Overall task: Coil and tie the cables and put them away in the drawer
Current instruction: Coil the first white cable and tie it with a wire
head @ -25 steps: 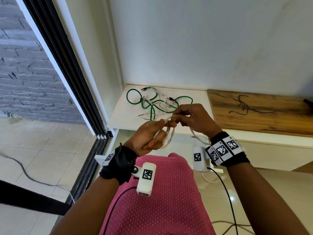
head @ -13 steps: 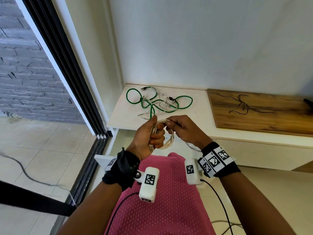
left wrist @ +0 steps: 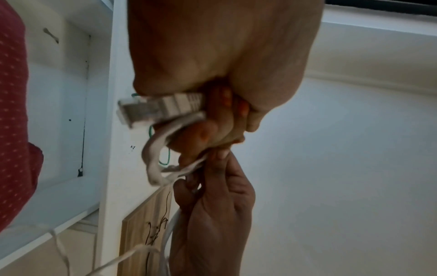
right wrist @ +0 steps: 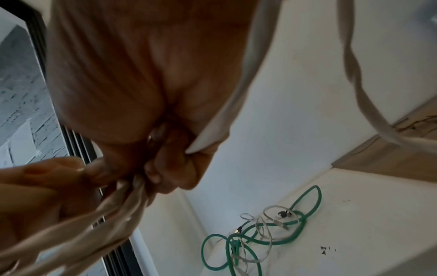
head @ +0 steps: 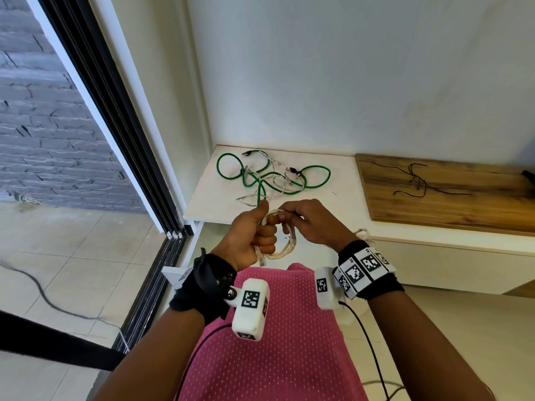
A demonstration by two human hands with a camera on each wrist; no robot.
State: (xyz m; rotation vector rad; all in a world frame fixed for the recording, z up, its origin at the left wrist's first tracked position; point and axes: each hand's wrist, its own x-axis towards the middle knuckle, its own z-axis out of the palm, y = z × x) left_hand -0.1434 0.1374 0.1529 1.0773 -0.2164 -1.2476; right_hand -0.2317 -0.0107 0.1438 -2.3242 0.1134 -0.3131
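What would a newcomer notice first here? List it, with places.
First, the two hands at centre: the left hand grips a coil of white cable while the right hand pinches its top. Behind them, a green cable lies tangled with thin white ones on the white shelf. To the right, a thin black cord lies on a wooden board.

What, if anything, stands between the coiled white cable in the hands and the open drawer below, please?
Nothing visible does. The white cable, held by the left hand and the right hand, hangs right above the open drawer, whose visible interior looks bare.
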